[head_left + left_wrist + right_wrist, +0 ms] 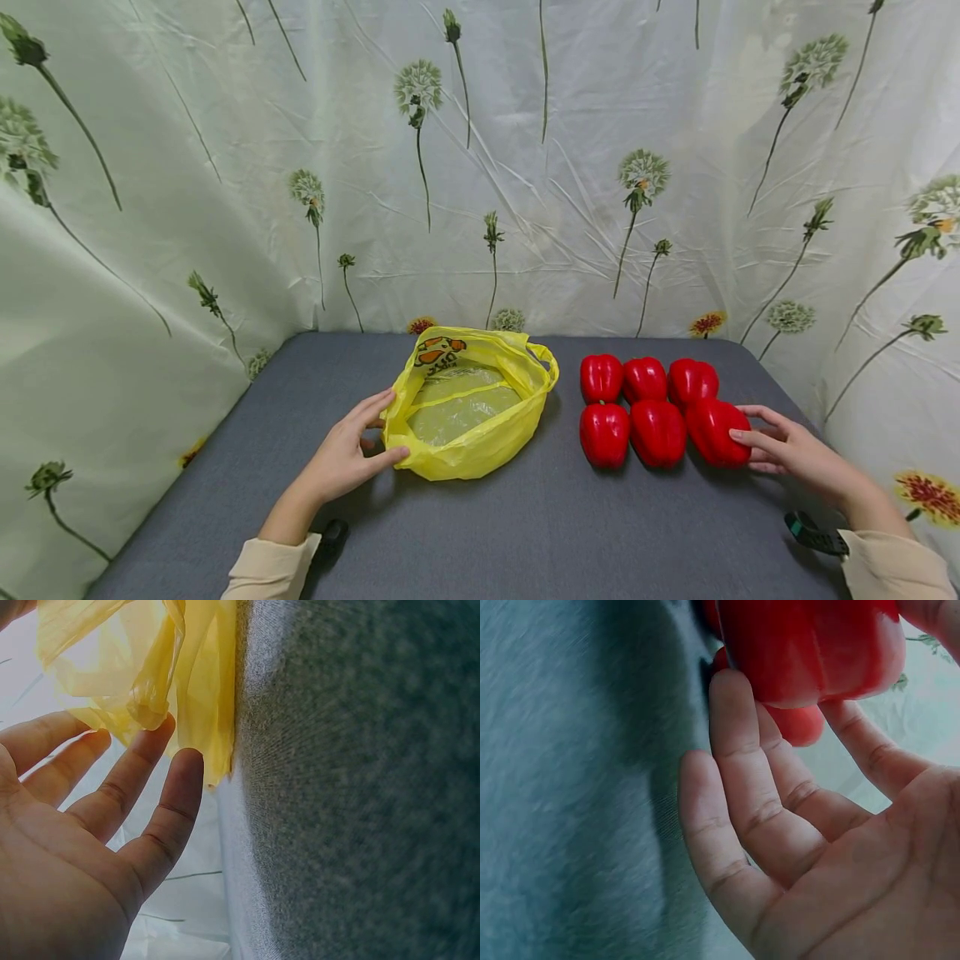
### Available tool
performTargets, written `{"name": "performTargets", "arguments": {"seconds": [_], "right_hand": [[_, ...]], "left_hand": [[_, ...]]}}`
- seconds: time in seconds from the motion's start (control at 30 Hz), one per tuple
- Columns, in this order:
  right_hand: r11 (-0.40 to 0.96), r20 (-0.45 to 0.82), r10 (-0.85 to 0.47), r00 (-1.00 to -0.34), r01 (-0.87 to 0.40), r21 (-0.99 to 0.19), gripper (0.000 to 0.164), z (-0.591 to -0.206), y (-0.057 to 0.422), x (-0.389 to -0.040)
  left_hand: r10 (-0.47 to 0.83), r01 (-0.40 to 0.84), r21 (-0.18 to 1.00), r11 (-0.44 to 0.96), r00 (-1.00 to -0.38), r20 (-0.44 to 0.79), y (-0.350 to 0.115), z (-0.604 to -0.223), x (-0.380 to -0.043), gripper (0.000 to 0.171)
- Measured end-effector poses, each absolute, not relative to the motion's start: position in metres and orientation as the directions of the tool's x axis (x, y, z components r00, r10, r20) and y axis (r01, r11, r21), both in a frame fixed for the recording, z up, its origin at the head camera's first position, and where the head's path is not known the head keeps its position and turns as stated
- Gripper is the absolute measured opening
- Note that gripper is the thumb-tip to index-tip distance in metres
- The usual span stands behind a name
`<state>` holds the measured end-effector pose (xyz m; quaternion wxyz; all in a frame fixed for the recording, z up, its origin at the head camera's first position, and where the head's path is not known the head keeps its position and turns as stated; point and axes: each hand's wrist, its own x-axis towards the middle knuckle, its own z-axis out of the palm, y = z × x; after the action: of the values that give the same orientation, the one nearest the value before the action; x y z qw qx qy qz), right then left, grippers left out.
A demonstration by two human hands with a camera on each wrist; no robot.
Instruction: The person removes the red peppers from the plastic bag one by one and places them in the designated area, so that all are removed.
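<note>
A yellow plastic bag (472, 462) stands with its mouth spread wide, its pale inside showing. My left hand (348, 446) is at the bag's left side, thumb by the front rim and the other fingers by the left rim. In the left wrist view its slightly bent fingers (161, 825) touch the crinkled yellow film (206, 697). At the right, my right hand (798, 454) pinches the rightmost front red bell pepper (716, 433) between thumb and fingers. That pepper (810, 652) leans slightly; the right wrist view shows the lower fingers (705, 795) extended beneath it.
Two more peppers, a left one (604, 435) and a middle one (657, 433), share the front row. Behind stand three others (602, 377). All rest on a grey cloth-covered table (525, 533). A dandelion-print curtain (525, 192) encloses the back and sides.
</note>
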<state>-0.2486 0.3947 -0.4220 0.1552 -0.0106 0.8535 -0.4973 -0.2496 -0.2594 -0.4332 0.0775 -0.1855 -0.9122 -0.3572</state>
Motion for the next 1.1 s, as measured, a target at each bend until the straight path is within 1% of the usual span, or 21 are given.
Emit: {"name": "performTargets", "arguments": {"seconds": [0.07, 0.13, 0.27, 0.37, 0.57, 0.73, 0.87, 0.93, 0.97, 1.1], "right_hand": [[0.495, -0.266, -0.179, -0.947, 0.147, -0.856, 0.059, -0.4259, 0.3965, -0.249], [0.495, -0.28, -0.178, -0.943, 0.16, -0.854, 0.059, -0.4282, 0.3972, -0.2494], [0.536, -0.291, -0.177, -0.94, 0.156, -0.83, 0.068, -0.429, 0.3963, -0.2496], [0.549, -0.301, -0.187, -0.935, 0.155, -0.821, 0.071, -0.4287, 0.3956, -0.2495], [0.5, -0.326, -0.21, -0.922, 0.185, -0.846, 0.063, -0.4296, 0.396, -0.2495], [0.485, -0.322, -0.231, -0.918, 0.178, -0.856, 0.061, -0.4301, 0.3969, -0.2492], [0.466, -0.317, -0.234, -0.919, 0.18, -0.866, 0.049, -0.4313, 0.396, -0.2493], [0.461, -0.316, -0.229, -0.921, 0.183, -0.868, 0.046, -0.4323, 0.395, -0.249], [0.46, -0.317, -0.224, -0.922, 0.187, -0.868, 0.046, -0.4326, 0.3943, -0.2489], [0.469, -0.312, -0.222, -0.924, 0.18, -0.865, 0.056, -0.4336, 0.393, -0.2492]], "left_hand": [[0.282, 0.391, 0.625, 0.676, -0.92, 0.271, -0.2592, -0.4334, -0.2496, 0.085], [0.281, 0.391, 0.625, 0.676, -0.92, 0.272, -0.2591, -0.4341, -0.2498, 0.085], [0.281, 0.393, 0.621, 0.678, -0.919, 0.275, -0.2591, -0.4354, -0.25, 0.085], [0.284, 0.397, 0.619, 0.678, -0.918, 0.277, -0.2595, -0.4351, -0.2499, 0.085], [0.288, 0.401, 0.618, 0.676, -0.916, 0.279, -0.2592, -0.433, -0.25, 0.084], [0.289, 0.402, 0.615, 0.678, -0.915, 0.281, -0.2595, -0.4328, -0.2493, 0.084], [0.288, 0.399, 0.617, 0.678, -0.917, 0.277, -0.2597, -0.4347, -0.2482, 0.085], [0.287, 0.397, 0.618, 0.679, -0.918, 0.274, -0.2599, -0.4356, -0.248, 0.085], [0.287, 0.396, 0.619, 0.678, -0.918, 0.274, -0.2599, -0.4358, -0.2479, 0.086], [0.284, 0.397, 0.62, 0.676, -0.918, 0.278, -0.2603, -0.4361, -0.2475, 0.086]]}}
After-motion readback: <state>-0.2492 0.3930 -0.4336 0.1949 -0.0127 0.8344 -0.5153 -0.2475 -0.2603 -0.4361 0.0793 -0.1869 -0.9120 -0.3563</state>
